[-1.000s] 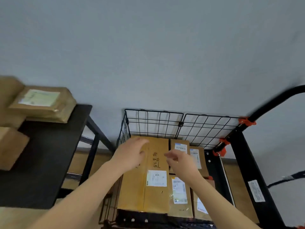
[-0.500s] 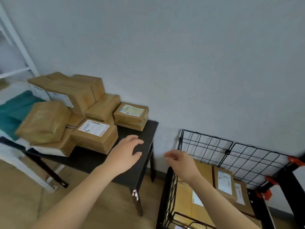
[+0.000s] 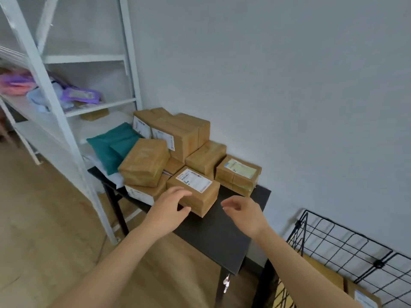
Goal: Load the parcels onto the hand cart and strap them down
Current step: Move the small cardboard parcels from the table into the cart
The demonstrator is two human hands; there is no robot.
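Several brown cardboard parcels are piled on a black table [image 3: 218, 232]. The nearest one, a small labelled parcel [image 3: 195, 192], sits at the front of the pile. My left hand [image 3: 171, 207] is at its near left corner, fingers spread and touching or almost touching it. Over the bare tabletop to the parcel's right, my right hand [image 3: 244, 213] hovers with relaxed, slightly curled fingers and holds nothing. The hand cart's black wire cage [image 3: 347, 247] shows at the lower right, with loaded parcels [image 3: 360, 294] partly visible inside.
A white metal shelving rack [image 3: 66, 134] stands left of the table, holding teal cushions [image 3: 113, 147] and purple and pink packets [image 3: 75, 96]. A grey wall runs behind everything. Wooden floor lies to the lower left.
The view has swung left from the cart to the table. Both hands left the loaded parcels and now reach toward the small labelled parcel on the table.
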